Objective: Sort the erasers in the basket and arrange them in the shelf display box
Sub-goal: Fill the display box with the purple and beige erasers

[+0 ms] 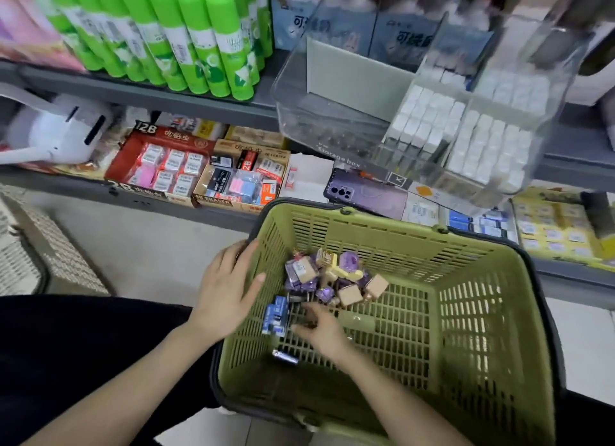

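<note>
by left wall of basket (366, 232), left hand (229, 289) flat, open; right hand (324, 334) grip unclear; blue erasers (276, 316) look light, stiff, pinch sides.

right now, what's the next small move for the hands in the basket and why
Probably close the right hand on the blue erasers by its fingertips and lift them out. They lie apart from the purple and tan pile, the left hand rests on the basket wall beside them, and the clear box on the shelf has an empty side.
</note>
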`<state>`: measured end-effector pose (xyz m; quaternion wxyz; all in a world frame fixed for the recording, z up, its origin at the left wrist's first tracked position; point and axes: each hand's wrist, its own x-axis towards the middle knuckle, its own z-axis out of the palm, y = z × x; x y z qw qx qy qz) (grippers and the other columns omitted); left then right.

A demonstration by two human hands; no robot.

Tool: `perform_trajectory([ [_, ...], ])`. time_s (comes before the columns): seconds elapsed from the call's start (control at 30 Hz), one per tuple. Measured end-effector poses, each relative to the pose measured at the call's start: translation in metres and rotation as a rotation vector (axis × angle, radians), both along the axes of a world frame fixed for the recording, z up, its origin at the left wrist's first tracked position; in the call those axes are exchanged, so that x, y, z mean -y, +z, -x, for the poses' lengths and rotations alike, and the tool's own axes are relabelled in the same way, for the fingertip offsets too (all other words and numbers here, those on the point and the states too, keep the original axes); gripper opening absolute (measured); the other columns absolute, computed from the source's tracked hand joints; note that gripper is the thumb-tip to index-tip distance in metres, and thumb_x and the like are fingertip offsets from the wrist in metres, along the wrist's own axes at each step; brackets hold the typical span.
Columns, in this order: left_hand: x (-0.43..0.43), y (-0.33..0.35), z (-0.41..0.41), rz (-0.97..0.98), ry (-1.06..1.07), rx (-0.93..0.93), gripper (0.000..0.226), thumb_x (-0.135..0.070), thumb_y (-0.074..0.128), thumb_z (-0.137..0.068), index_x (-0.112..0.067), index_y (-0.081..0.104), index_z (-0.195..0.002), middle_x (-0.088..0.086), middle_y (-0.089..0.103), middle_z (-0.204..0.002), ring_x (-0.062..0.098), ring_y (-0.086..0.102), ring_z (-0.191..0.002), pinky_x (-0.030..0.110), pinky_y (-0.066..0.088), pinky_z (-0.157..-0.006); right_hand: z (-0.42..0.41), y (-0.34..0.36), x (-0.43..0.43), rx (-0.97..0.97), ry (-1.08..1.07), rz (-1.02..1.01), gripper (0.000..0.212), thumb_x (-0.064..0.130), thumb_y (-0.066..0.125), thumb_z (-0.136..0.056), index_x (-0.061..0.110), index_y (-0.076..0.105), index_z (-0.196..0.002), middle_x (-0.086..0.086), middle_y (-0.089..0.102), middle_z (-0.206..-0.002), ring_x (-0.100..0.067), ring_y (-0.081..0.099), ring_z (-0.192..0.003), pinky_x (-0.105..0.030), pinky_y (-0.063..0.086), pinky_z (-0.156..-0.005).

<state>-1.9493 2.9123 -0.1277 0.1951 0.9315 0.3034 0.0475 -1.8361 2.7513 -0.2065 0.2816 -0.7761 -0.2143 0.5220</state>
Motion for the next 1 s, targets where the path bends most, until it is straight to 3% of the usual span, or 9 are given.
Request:
perform_trajectory([
  [0.07, 0.003, -0.005, -0.001, 0.043, 0.048, 0.048, 0.063, -0.048, 0.025, -0.092, -0.014, 0.033, -0.144, 0.011, 0.044, -0.137, 0.026, 0.038, -0.125, 0.035, 0.028, -0.106, 0.013, -0.012, -0.015, -0.109, -0.108, 0.028, 0.065, 0.036, 0.064, -0.087, 0.014, 0.036, -0.141, -0.004, 0.043, -0.144, -0.023, 0.046, -0.127, -0.032, 0.042, -0.102],
  [0.2, 0.003, -0.008, -0.002, 0.069, 0.056, 0.084, 0.06, -0.046, 0.028, -0.093, -0.015, 0.032, -0.145, 0.011, 0.045, -0.135, 0.025, 0.039, -0.124, 0.032, 0.027, -0.103, 0.024, -0.025, -0.038, -0.319, -0.328, 0.035, 0.058, 0.032, 0.067, -0.086, 0.01, 0.044, -0.135, 0.002, 0.052, -0.131, -0.021, 0.051, -0.122, -0.021, 0.038, -0.091],
  [0.3, 0.002, -0.011, -0.001, 0.117, 0.059, 0.101, 0.058, -0.045, 0.03, -0.094, -0.016, 0.033, -0.145, 0.011, 0.044, -0.135, 0.025, 0.04, -0.125, 0.033, 0.029, -0.104, 0.028, -0.035, -0.047, -0.394, -0.402, -0.021, 0.053, 0.027, 0.074, -0.08, 0.012, 0.052, -0.126, 0.0, 0.058, -0.129, -0.018, 0.057, -0.112, -0.028, 0.044, -0.097],
  [0.4, 0.002, -0.011, -0.001, 0.157, 0.063, 0.127, 0.057, -0.044, 0.032, -0.094, -0.016, 0.034, -0.144, 0.009, 0.043, -0.136, 0.022, 0.04, -0.126, 0.032, 0.03, -0.104, 0.027, -0.041, -0.043, -0.433, -0.386, -0.034, 0.061, 0.025, 0.076, -0.078, 0.016, 0.047, -0.13, 0.006, 0.058, -0.12, -0.017, 0.06, -0.105, -0.032, 0.051, -0.091],
  [0.47, 0.001, -0.011, -0.001, 0.177, 0.072, 0.131, 0.058, -0.045, 0.031, -0.093, -0.018, 0.034, -0.144, 0.007, 0.041, -0.137, 0.02, 0.038, -0.127, 0.03, 0.029, -0.104, 0.022, -0.046, -0.037, -0.464, -0.318, -0.041, 0.073, 0.02, 0.076, -0.077, 0.019, 0.039, -0.139, 0.005, 0.056, -0.124, -0.017, 0.059, -0.109, -0.034, 0.051, -0.093],
  [0.57, 0.002, -0.009, -0.001, 0.204, 0.079, 0.143, 0.059, -0.047, 0.031, -0.092, -0.019, 0.033, -0.145, 0.005, 0.04, -0.137, 0.017, 0.036, -0.128, 0.028, 0.027, -0.104, 0.019, -0.053, -0.03, -0.393, -0.272, -0.044, 0.073, 0.005, 0.068, -0.083, 0.017, 0.031, -0.145, -0.005, 0.056, -0.13, -0.018, 0.058, -0.111, -0.024, 0.053, -0.083],
  [0.77, 0.002, -0.009, 0.0, 0.231, 0.092, 0.16, 0.06, -0.048, 0.031, -0.091, -0.021, 0.035, -0.144, 0.004, 0.039, -0.138, 0.016, 0.035, -0.129, 0.028, 0.026, -0.105, 0.015, -0.059, -0.029, -0.391, -0.324, -0.038, 0.061, 0.0, 0.073, -0.078, 0.011, 0.047, -0.133, -0.004, 0.064, -0.119, -0.02, 0.061, -0.107, -0.039, 0.049, -0.096],
  [0.93, 0.003, -0.007, 0.0, 0.247, 0.093, 0.136, 0.059, -0.048, 0.031, -0.091, -0.021, 0.037, -0.143, 0.006, 0.041, -0.138, 0.018, 0.036, -0.129, 0.03, 0.028, -0.105, 0.007, -0.04, -0.023, -0.396, -0.335, -0.033, 0.05, -0.004, 0.072, -0.076, 0.009, 0.055, -0.121, -0.004, 0.068, -0.107, -0.013, 0.064, -0.09, -0.025, 0.053, -0.074],
  [1.0, 0.003, -0.005, 0.001, 0.219, 0.097, 0.099, 0.057, -0.046, 0.032, -0.091, -0.018, 0.041, -0.14, 0.009, 0.045, -0.135, 0.022, 0.039, -0.127, 0.033, 0.031, -0.104, 0.001, -0.02, -0.018, -0.421, -0.298, -0.067, 0.041, 0.001, 0.071, -0.078, 0.013, 0.058, -0.115, 0.0, 0.068, -0.097, -0.009, 0.064, -0.082, -0.029, 0.052, -0.076],
])
